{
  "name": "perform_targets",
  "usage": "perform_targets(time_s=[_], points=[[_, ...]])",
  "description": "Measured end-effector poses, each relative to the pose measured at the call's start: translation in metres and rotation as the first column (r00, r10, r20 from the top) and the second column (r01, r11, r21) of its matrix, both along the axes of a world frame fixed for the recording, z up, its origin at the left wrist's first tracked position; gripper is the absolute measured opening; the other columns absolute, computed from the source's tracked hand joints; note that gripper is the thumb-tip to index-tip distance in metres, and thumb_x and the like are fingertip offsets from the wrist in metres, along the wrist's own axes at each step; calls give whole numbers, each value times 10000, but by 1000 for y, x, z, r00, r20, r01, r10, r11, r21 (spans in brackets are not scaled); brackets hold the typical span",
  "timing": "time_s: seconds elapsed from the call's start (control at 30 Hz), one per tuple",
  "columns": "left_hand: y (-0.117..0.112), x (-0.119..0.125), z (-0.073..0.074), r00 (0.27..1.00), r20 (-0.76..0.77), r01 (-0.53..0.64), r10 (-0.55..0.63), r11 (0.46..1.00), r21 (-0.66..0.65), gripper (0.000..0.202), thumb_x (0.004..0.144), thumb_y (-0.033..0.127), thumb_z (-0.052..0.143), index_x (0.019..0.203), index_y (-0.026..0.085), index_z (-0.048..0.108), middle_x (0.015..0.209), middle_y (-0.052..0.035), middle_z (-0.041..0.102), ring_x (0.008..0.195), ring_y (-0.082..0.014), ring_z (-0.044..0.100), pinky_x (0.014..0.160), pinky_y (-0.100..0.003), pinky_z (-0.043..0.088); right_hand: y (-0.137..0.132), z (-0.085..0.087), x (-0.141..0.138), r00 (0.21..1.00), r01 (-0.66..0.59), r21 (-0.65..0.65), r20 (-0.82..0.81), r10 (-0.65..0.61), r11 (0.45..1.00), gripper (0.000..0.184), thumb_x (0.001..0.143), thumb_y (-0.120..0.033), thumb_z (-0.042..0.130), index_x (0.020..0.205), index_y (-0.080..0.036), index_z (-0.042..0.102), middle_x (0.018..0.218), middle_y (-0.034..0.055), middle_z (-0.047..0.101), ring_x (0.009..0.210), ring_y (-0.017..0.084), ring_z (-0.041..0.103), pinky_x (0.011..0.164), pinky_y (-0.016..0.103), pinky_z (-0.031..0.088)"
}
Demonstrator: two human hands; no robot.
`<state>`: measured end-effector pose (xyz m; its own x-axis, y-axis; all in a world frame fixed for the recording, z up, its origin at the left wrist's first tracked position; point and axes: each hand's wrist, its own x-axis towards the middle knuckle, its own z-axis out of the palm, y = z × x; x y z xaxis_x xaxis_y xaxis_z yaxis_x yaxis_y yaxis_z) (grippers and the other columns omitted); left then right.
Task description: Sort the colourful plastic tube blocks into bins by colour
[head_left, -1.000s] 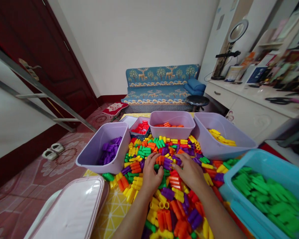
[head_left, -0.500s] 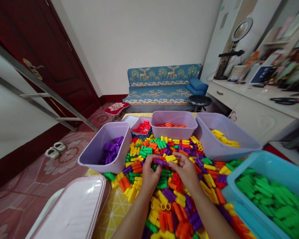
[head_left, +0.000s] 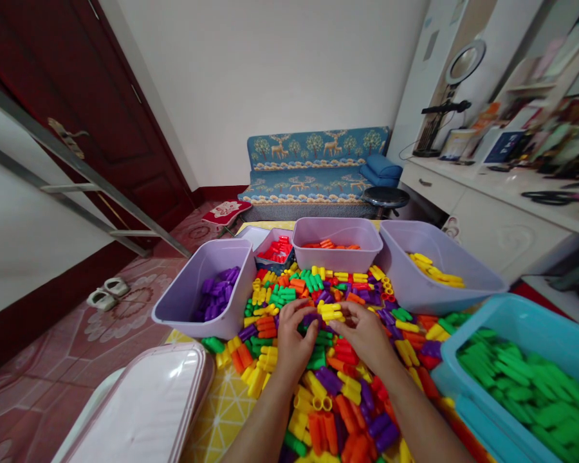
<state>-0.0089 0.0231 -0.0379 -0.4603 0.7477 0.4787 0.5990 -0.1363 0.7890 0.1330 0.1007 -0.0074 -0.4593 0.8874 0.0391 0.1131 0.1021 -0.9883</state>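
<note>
A heap of coloured plastic tube blocks covers the table in front of me. My left hand is closed on a purple block just above the heap. My right hand is closed on a yellow block, and the two blocks meet between my fingertips. Around the heap stand a lilac bin with purple blocks, a small bin with red blocks, a lilac bin with orange blocks, a lilac bin with yellow blocks and a blue bin with green blocks.
A pale pink lid lies at the near left on the yellow patterned tablecloth. Behind the table are a blue sofa and a black stool. A white desk runs along the right; a dark red door is on the left.
Both hands lifted off the heap with blocks pinched in them. The purple and yellow blocks have come together between my fingers and the hands have shifted slightly.
</note>
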Motion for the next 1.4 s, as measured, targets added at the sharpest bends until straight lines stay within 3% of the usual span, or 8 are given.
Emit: perform_targets(time_s=[0.1,0.17,0.27,0.5,0.67,0.83,1.1,1.4], points=[[0,0,0,1000,4,-20,20,1000,-14,215,769,124,617,925,239,709,1100,-51,644,1083,-246,550,968,-448,405,11,20,7,952,206,-7,-228,-202,978,306,664,-280,747,940,-181,664,900,44,725,813,205,690,800,362,542],[0,0,1,1000,15,-22,22,1000,-21,209,771,121,612,912,239,711,1090,-50,646,1076,-243,553,965,-444,406,19,34,10,775,391,-76,-510,-372,917,322,713,-329,725,994,-199,636,989,35,707,902,182,679,889,371,514],[-1,1,1,999,25,-25,25,999,-26,211,769,117,611,912,238,709,1087,-48,643,1079,-240,551,968,-437,405,26,42,13,573,396,-202,-707,-413,896,335,780,-428,655,1032,-213,608,1110,54,669,1036,182,644,959,401,479],[0,0,-2,997,71,-40,39,999,4,318,758,81,573,1029,220,664,1096,-61,630,1077,-233,555,967,-417,423,27,-4,2,971,235,119,-82,-226,965,348,750,-399,634,1016,-175,659,1037,108,691,973,255,649,854,437,526],[0,-2,-3,990,125,-58,57,998,2,254,820,135,530,1030,210,651,1037,-60,643,1013,-224,584,913,-391,457,31,-10,-29,966,-53,496,245,-81,867,517,737,-148,537,1253,-180,566,1326,117,549,1244,240,493,1059,441,390],[1,-2,-4,987,147,-67,63,998,20,243,826,161,544,1045,203,642,1040,-67,638,993,-220,594,884,-374,477,35,-4,-52,846,-274,590,523,-100,759,669,726,-73,551,1377,-199,458,1475,122,381,1350,270,350,1101,447,314],[0,-2,-3,992,124,1,-6,999,38,550,780,60,512,1288,270,536,1318,-56,526,1247,-232,466,1044,-407,391,16,7,-33,854,-274,587,513,-88,761,420,778,-119,606,1170,-269,624,1092,60,657,1081,247,566,946,411,416],[-1,-1,1,995,32,99,-100,995,25,328,790,113,583,1079,238,676,1065,-51,673,1063,-226,554,972,-420,425,-3,8,-6,947,-260,457,294,132,851,282,848,-181,512,1062,-242,686,1039,62,660,992,208,606,897,352,464]])
